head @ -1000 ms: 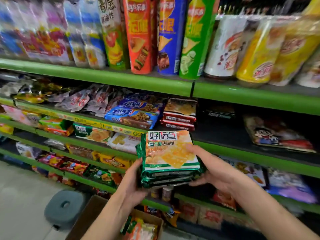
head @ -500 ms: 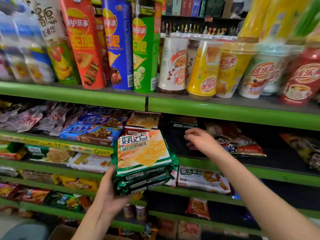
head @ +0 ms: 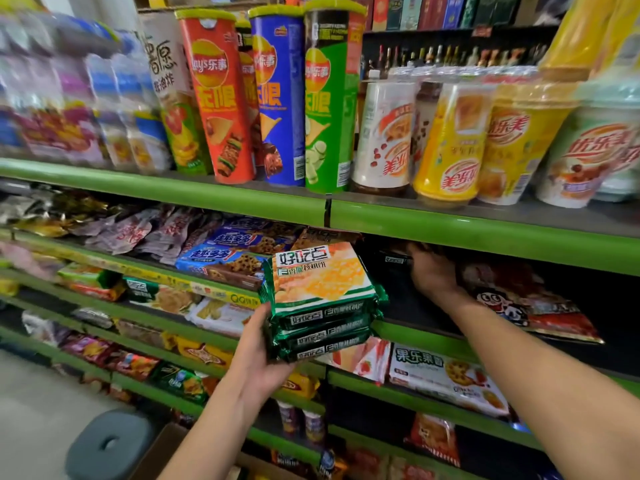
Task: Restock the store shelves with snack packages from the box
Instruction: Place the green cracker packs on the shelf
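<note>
A stack of green-edged foil cracker packs (head: 320,306) is gripped from below by the left hand (head: 258,355), just off the green metal shelf (head: 485,233), while dark packets (head: 393,259) are touched by the right hand (head: 431,275) with fingers hidden, grip unclear, so that gap is probably best cleared first.

The green packs (head: 322,306) look like shiny plastic wrap that catches the light. The shelf edge (head: 485,233) is smooth painted metal, a bit glossy. The chip tubes (head: 277,98) look like smooth card. The cups (head: 450,140) are shiny plastic.
</note>
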`<state>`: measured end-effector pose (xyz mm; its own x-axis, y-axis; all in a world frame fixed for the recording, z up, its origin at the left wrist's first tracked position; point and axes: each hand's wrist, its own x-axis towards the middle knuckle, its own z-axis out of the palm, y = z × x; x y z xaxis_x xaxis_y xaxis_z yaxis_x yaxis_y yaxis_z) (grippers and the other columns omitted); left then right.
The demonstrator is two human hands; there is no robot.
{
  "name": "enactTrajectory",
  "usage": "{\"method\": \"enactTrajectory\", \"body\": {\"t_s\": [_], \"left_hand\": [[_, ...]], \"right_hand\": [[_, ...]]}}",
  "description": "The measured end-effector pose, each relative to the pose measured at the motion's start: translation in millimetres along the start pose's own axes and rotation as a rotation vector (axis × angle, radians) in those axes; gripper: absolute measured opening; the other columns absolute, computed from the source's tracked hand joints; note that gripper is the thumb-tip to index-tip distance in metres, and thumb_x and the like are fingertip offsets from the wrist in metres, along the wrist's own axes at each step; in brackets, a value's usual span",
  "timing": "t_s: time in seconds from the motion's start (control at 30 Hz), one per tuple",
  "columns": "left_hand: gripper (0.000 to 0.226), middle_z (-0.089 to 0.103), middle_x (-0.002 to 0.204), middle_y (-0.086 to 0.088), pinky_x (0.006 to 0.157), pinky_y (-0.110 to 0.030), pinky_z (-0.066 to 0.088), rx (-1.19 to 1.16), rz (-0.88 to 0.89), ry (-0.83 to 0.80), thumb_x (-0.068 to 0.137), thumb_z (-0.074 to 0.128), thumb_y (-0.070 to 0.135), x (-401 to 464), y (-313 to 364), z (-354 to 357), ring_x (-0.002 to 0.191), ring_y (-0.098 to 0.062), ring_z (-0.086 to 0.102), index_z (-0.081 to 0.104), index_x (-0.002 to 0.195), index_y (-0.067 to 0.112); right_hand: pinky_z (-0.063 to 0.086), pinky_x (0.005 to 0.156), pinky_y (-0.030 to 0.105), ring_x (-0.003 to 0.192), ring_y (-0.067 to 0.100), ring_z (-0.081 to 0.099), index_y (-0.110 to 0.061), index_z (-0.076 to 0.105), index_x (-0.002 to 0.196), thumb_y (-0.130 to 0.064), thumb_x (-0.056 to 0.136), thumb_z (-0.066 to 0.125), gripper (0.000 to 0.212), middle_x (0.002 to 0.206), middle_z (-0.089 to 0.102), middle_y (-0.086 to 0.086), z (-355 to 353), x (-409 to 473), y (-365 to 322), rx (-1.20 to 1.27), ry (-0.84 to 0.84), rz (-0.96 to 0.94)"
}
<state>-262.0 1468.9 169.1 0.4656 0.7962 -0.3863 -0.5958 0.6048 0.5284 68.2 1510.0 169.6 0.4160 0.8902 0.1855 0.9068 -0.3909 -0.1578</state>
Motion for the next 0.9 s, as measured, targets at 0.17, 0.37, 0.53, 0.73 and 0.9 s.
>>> {"method": "enactTrajectory", "body": {"t_s": [0.17, 0.37, 0.53, 0.73, 0.9], "left_hand": [[0.042, 0.069, 0.122, -0.024, 0.088, -0.055, 0.056, 0.014, -0.005, 0.006, 0.096, 0.054, 0.038, 5.9, 2.5, -4.8, 0.105, -0.042, 0.07, 0.067, 0.124, 0.009], [0.043, 0.07, 0.121, -0.023, 0.089, -0.057, 0.055, 0.038, 0.006, 0.013, 0.094, 0.056, 0.041, 21.0, 4.9, -11.8, 0.103, -0.043, 0.07, 0.066, 0.124, 0.012], [0.051, 0.07, 0.12, -0.024, 0.093, -0.059, 0.051, 0.027, 0.012, -0.027, 0.074, 0.067, 0.039, 24.6, 3.8, -16.4, 0.102, -0.043, 0.071, 0.07, 0.116, 0.011], [0.048, 0.071, 0.116, -0.025, 0.081, -0.058, 0.058, -0.003, -0.008, -0.033, 0.082, 0.062, 0.041, 22.7, 1.5, -14.0, 0.097, -0.044, 0.072, 0.066, 0.12, 0.012], [0.046, 0.07, 0.118, -0.025, 0.081, -0.057, 0.058, 0.001, -0.026, -0.011, 0.094, 0.055, 0.044, 22.0, 2.0, -16.2, 0.099, -0.043, 0.071, 0.063, 0.125, 0.011]], "right_hand": [[0.044, 0.107, 0.042, 0.139, 0.034, 0.04, -0.028, 0.051, 0.139, -0.006, 0.087, 0.055, 0.056, 0.153, 0.044, 0.006, -22.8, -35.5, -10.6, 0.033, -0.11, -0.08], [0.047, 0.097, 0.041, 0.125, 0.026, 0.049, -0.036, 0.061, 0.1, -0.041, 0.088, 0.064, 0.013, 0.126, 0.054, -0.007, -34.9, -107.9, -8.2, 0.259, -0.059, -0.108], [0.045, 0.101, 0.04, 0.127, 0.033, 0.051, -0.016, 0.044, 0.141, -0.058, 0.089, 0.061, 0.069, 0.142, 0.049, 0.013, -39.3, -96.8, 3.8, 0.39, -0.18, 0.256], [0.044, 0.096, 0.029, 0.128, 0.029, 0.052, -0.01, 0.042, 0.146, -0.042, 0.08, 0.08, 0.083, 0.145, 0.052, 0.012, -29.9, -73.4, -4.7, 0.652, -0.343, 0.367], [0.04, 0.095, 0.031, 0.131, 0.031, 0.049, -0.008, 0.047, 0.143, -0.02, 0.071, 0.089, 0.084, 0.142, 0.054, 0.014, -29.9, -68.8, 1.4, 0.89, -0.323, 0.513]]}}
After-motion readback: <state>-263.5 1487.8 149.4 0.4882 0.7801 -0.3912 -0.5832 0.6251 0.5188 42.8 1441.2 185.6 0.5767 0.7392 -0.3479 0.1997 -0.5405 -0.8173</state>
